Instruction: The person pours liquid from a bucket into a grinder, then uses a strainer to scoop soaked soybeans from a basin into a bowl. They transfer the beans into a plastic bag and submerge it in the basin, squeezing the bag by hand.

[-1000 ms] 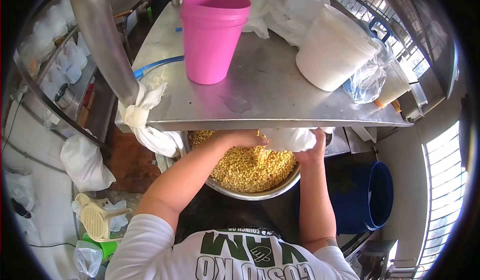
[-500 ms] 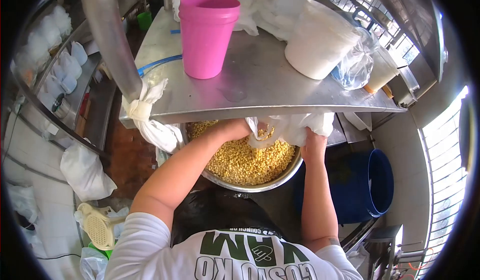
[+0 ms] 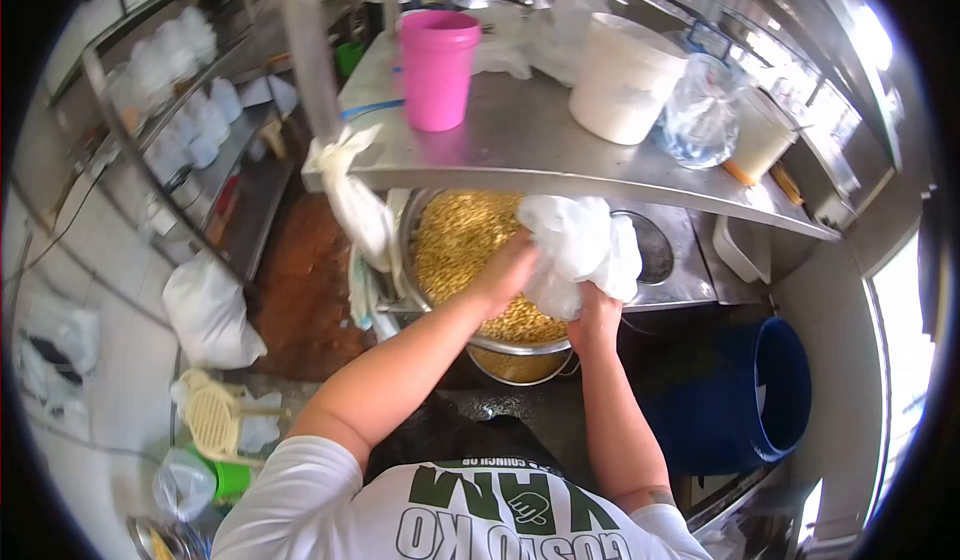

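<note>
A bunched white plastic bag [image 3: 570, 245] is between my two hands, over a wide metal basin [image 3: 408, 245] filled with yellow kernels [image 3: 462, 235]. My left hand [image 3: 508, 275] is closed on the bag's left side, its fingertips partly hidden by the plastic. Lower down and to the right, my right hand [image 3: 598, 315] grips the gathered plastic near the basin's right rim. The bag covers the right part of the kernels. Below the basin's front edge, a smaller pot [image 3: 522, 375] shows more yellow contents.
Over the basin's far side runs a steel shelf [image 3: 510, 160] with a pink bucket [image 3: 438, 75] and a white bucket [image 3: 622, 80]. A knotted cloth [image 3: 355, 200] hangs on its left post. At right lies a blue barrel [image 3: 775, 390]; a white sack [image 3: 210, 310] sits left.
My hands have drawn the bag back from beneath the shelf edge, and it is now bunched between them. The view has shifted, showing more of the basin and the pot below.
</note>
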Demonstrator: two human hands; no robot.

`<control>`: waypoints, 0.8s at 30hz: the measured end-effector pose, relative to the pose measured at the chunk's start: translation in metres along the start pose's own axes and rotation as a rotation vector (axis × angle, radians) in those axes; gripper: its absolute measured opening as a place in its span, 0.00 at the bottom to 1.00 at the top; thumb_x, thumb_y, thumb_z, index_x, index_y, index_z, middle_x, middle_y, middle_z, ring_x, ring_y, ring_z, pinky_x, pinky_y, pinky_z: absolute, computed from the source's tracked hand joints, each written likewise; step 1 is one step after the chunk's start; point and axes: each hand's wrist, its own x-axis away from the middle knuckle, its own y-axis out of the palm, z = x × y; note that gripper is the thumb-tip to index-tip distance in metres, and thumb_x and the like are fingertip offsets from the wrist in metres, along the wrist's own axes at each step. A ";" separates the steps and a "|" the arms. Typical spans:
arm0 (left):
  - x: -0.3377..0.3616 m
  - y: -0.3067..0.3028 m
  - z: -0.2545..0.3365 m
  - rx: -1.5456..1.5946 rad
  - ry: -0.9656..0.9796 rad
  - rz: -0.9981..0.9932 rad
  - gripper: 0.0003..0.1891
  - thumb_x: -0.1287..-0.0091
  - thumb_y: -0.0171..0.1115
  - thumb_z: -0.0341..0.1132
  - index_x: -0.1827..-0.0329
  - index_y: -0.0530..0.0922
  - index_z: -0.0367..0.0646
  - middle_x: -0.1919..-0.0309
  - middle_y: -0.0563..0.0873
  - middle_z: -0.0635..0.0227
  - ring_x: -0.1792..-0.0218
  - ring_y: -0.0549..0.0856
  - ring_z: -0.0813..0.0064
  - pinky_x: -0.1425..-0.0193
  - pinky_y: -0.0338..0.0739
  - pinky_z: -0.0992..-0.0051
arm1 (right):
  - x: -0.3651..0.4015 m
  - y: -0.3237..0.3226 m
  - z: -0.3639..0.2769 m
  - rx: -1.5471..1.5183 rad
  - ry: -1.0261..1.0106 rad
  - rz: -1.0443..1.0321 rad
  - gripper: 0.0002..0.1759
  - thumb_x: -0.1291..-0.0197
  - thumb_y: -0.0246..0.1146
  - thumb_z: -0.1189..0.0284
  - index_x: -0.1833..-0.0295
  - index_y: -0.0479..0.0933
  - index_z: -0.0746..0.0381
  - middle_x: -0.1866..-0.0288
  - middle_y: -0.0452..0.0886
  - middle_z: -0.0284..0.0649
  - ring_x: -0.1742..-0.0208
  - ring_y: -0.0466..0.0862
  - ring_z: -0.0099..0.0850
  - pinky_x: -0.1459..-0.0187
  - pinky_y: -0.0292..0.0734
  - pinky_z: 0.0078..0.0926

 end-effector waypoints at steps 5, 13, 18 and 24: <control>0.035 0.024 0.037 -0.497 0.192 -0.099 0.35 0.22 0.57 0.38 0.14 0.59 0.39 0.23 0.73 0.52 0.22 0.72 0.58 0.16 0.62 0.62 | 0.025 0.022 0.024 -0.010 0.156 -0.082 0.33 0.28 0.67 0.72 0.21 0.69 0.62 0.27 0.78 0.43 0.28 0.78 0.39 0.30 0.75 0.41; 0.102 -0.034 0.020 -0.582 0.078 0.267 0.32 0.34 0.63 0.35 0.26 0.72 0.32 0.38 0.85 0.40 0.35 0.84 0.47 0.29 0.77 0.57 | 0.070 0.079 0.001 0.499 -0.012 -0.703 0.24 0.33 0.71 0.70 0.34 0.80 0.65 0.42 0.87 0.46 0.41 0.86 0.38 0.39 0.81 0.40; 0.152 -0.086 0.028 -0.880 0.128 0.711 0.20 0.32 0.63 0.34 0.39 0.79 0.36 0.52 0.89 0.39 0.47 0.88 0.36 0.40 0.81 0.48 | 0.111 0.097 0.008 0.140 0.449 -0.800 0.35 0.31 0.71 0.68 0.22 0.68 0.61 0.32 0.81 0.43 0.35 0.83 0.38 0.39 0.83 0.39; 0.227 -0.112 0.063 -1.034 0.211 0.461 0.30 0.38 0.66 0.28 0.30 0.73 0.38 0.53 0.88 0.40 0.52 0.89 0.38 0.46 0.83 0.48 | 0.186 0.160 0.032 -0.377 0.879 -0.484 0.38 0.19 0.51 0.41 0.18 0.65 0.56 0.22 0.75 0.45 0.26 0.79 0.48 0.38 0.84 0.66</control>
